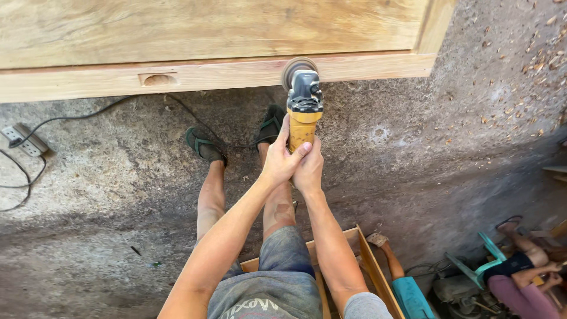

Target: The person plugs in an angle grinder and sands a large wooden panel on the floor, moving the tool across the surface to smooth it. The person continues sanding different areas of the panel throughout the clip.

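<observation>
Both my hands grip the yellow body of an angle grinder (303, 106). My left hand (280, 159) wraps it from the left and my right hand (308, 170) from the right and below. The grinder's round sanding disc (293, 67) presses against the edge of a large wooden door panel (207, 35), on its pale lower rail. A rectangular slot (158, 78) is cut in that rail further left. My legs and feet in dark green sandals (204, 145) stand on the concrete floor beneath.
A power strip (22, 139) with black cables lies at the left on the floor. A wooden frame (367, 260) sits by my legs. Another person's legs and a turquoise stool (410, 295) are at lower right. Wood shavings litter the upper right.
</observation>
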